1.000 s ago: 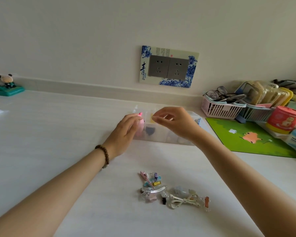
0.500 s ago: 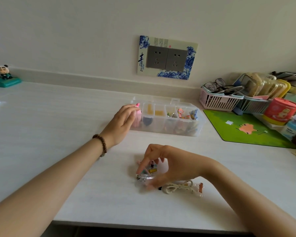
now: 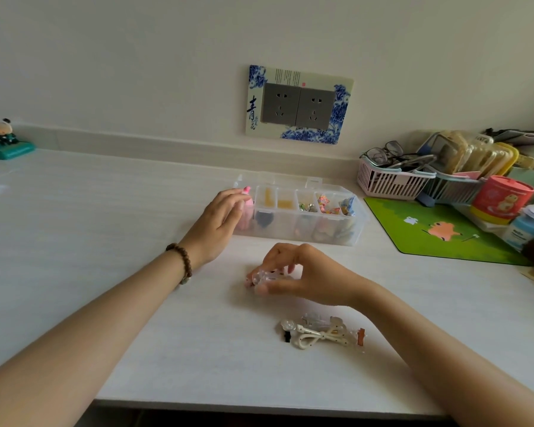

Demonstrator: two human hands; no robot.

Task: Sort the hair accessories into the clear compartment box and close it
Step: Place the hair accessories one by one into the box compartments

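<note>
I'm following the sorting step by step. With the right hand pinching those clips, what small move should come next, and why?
Probably carry the clips pinched in the right hand up to the open box and drop them in a compartment. The left hand steadies the box's left end, and a pile of accessories waits on the table.

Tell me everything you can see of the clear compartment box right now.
The clear compartment box is a long, see-through plastic organiser standing flat on the white desk, lid open and folded back toward the wall. Dividers split it into small cells: two hold yellowish pieces, others colourful accessories, and dark and pink items show through its front wall. The left hand rests against its left end.
</note>
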